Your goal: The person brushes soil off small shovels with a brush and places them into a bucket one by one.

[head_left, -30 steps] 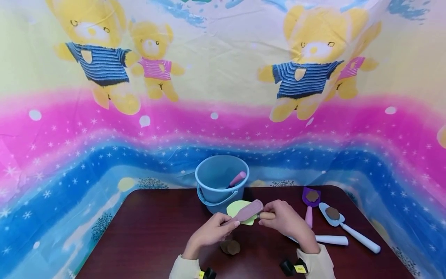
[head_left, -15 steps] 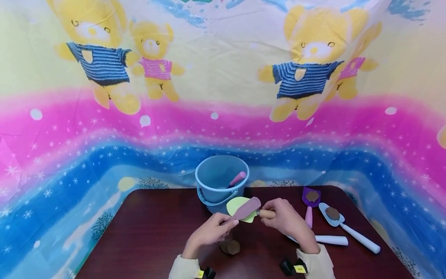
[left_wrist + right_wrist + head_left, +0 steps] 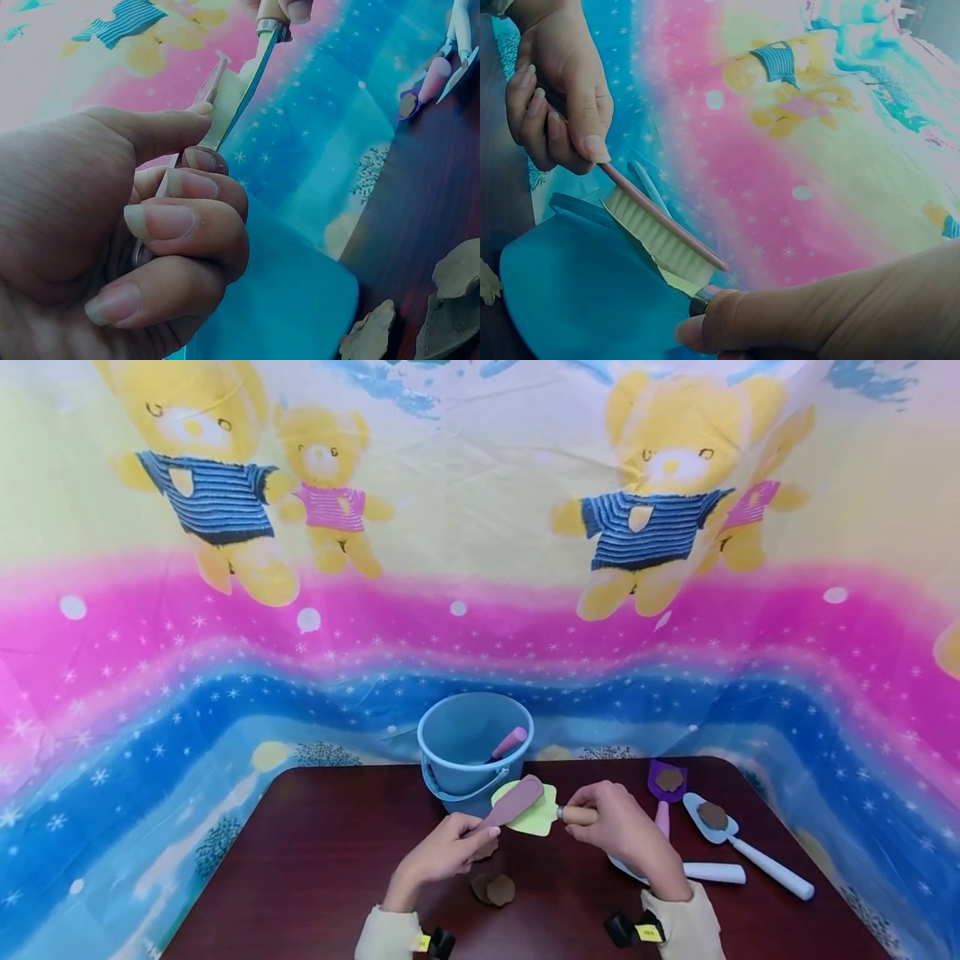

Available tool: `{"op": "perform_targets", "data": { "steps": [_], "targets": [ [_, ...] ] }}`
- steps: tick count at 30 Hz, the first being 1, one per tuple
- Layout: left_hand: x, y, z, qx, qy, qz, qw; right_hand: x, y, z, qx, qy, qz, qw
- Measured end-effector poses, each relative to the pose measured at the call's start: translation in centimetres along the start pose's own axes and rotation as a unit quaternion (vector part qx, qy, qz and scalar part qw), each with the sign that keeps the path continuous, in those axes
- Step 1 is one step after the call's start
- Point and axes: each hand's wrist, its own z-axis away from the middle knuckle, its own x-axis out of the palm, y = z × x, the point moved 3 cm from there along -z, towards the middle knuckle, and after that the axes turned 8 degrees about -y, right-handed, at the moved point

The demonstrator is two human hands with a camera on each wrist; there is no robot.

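My left hand (image 3: 442,853) grips the handle of a mauve brush (image 3: 517,800), its thumb along the top. Pale bristles (image 3: 664,232) face down onto a light green trowel (image 3: 542,820). The wooden trowel handle (image 3: 579,816) is held between the fingers of my right hand (image 3: 621,828). In the right wrist view the bristles touch the blade, and the left wrist view has the brush and blade edge-on. Both tools are held up in front of a blue bucket (image 3: 450,774). The blade's far end is partly hidden under the brush.
A tool with a pink handle (image 3: 510,742) stands in the bucket. Brown clumps (image 3: 498,890) lie below my left hand. At right on the dark table (image 3: 337,843) are a purple shovel (image 3: 667,795), a pale blue trowel (image 3: 717,835) and a white-handled tool (image 3: 714,872), partly behind my right arm.
The brush has slid left and slightly up along the blade, away from the wooden handle, baring more green. My left hand moved with it; the trowel shifted only slightly.
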Motion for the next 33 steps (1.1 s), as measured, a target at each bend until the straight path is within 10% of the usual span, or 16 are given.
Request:
{"op": "perform_targets", "data": {
  "steps": [33],
  "targets": [
    [-2.9, -0.5, 2.3, -0.034, 0.033, -0.016, 0.9987, -1.0, 0.6, 0.5, 0.07, 0.033, 0.011, 0.997]
  ]
}}
